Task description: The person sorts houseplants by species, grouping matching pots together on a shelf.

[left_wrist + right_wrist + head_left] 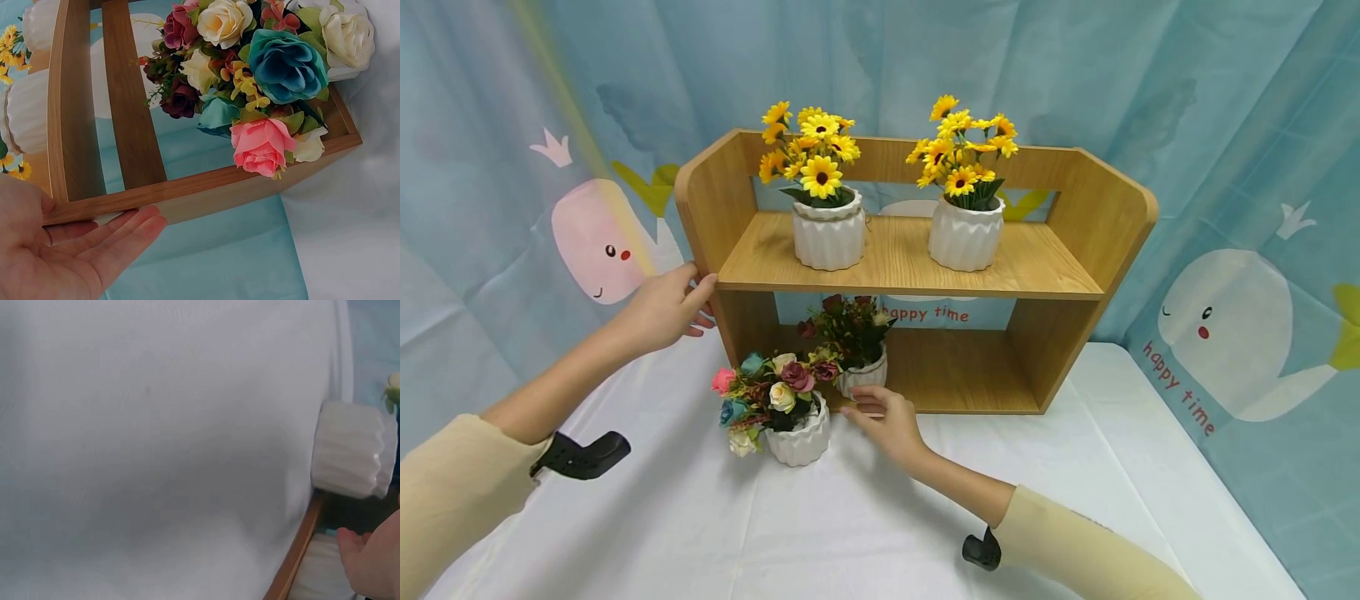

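My left hand (666, 308) holds the left side panel of a two-tier wooden shelf (910, 294), thumb at its front edge. In the left wrist view its fingers (125, 240) lie along the panel's outer face. My right hand (887, 421), fingers loosely extended, is at the lower tier's front edge, by a white pot (867, 375) of dark red roses on that tier. Whether it touches this pot I cannot tell. Left of the hand, a white ribbed pot (801, 437) of mixed roses (781, 387) stands in front of the shelf, apart from the fingers.
Two white pots (829, 236) (967, 237) of yellow daisies stand on the upper tier. White cloth (880, 517) covers the table. A blue printed curtain (1210, 167) hangs behind and beside the shelf.
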